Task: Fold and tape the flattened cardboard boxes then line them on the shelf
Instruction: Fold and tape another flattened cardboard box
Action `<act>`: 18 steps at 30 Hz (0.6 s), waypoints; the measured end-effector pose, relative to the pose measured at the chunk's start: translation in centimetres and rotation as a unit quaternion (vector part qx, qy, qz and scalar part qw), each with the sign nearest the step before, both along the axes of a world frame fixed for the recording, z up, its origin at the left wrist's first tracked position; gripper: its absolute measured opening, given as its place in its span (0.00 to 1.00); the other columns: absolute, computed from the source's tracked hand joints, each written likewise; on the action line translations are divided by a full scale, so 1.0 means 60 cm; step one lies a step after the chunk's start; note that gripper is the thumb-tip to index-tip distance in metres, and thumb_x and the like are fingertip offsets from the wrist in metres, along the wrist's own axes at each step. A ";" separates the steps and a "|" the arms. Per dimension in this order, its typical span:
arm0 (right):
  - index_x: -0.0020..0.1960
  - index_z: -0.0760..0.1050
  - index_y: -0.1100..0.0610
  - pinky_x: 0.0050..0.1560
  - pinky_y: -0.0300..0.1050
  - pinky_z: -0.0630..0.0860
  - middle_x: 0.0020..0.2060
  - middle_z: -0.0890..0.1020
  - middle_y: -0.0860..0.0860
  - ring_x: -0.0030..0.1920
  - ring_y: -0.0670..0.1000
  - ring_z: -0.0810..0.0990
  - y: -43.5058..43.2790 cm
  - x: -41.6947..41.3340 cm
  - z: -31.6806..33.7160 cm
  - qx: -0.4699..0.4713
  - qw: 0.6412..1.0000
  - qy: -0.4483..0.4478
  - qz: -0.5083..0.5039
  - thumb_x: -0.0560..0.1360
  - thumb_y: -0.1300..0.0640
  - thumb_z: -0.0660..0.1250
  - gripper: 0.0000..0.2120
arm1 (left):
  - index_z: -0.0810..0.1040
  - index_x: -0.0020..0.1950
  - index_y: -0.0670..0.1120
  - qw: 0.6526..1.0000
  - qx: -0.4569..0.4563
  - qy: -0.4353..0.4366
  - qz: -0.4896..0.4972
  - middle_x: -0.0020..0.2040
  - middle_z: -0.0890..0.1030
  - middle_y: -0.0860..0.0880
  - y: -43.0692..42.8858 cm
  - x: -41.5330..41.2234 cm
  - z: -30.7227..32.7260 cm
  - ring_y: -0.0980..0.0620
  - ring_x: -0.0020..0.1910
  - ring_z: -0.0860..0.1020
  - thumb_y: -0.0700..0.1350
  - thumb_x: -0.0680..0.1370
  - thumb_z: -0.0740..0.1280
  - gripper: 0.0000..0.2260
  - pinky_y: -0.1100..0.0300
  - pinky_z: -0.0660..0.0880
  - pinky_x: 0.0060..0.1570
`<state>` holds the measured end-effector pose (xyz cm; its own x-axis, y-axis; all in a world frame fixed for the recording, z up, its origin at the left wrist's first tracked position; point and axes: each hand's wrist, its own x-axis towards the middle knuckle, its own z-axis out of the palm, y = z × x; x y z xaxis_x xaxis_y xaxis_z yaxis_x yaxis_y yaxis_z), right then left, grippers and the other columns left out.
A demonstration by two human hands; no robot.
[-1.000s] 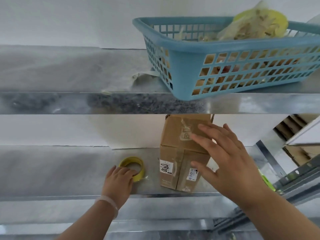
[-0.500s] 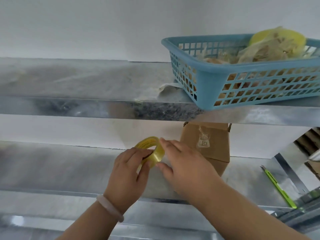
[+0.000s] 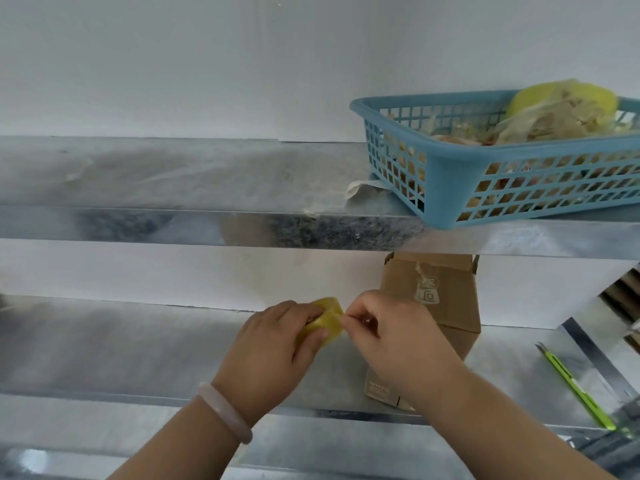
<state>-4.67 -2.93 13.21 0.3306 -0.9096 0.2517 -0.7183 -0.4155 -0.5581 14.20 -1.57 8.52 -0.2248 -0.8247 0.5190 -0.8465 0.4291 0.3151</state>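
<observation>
Finds tape roll point(image 3: 323, 325) lifted off the shelf point(image 3: 138, 348) into the curled grip of left hand point(image 3: 273, 344), right hand point(image 3: 391, 337) moved from cardboard box point(image 3: 440, 292) to pinch the roll's edge, box upright near shelf's front edge; indicates taping next.

Up and to the right of the grip stands a blue plastic lattice basket point(image 3: 519, 188), filled with crumpled clear plastic bags point(image 3: 540, 121) and a yellow rounded item point(image 3: 588, 95) that rises above its rim; a crumpled white scrap point(image 3: 360, 187) pokes out from under its near left corner. Lower and well off to the right of the grip lies a green utility knife point(image 3: 575, 389), its blade end pointing up and left. A plain white wall point(image 3: 207, 64) fills the space behind and above.
</observation>
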 end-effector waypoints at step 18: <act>0.43 0.74 0.64 0.42 0.50 0.83 0.38 0.85 0.59 0.40 0.59 0.86 0.036 -0.043 0.017 0.216 0.847 -0.477 -0.095 0.80 0.65 0.61 0.07 | 0.78 0.42 0.54 0.958 0.137 0.205 -0.147 0.34 0.80 0.56 -0.016 0.019 0.051 0.55 0.35 0.80 0.61 0.71 0.65 0.12 0.57 0.76 0.35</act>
<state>-7.28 -0.76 14.24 0.0020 -0.9989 -0.0469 0.1133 0.0469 -0.9925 15.32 -2.53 11.58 -0.2917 -0.8752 0.3860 -0.4833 0.4831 0.7301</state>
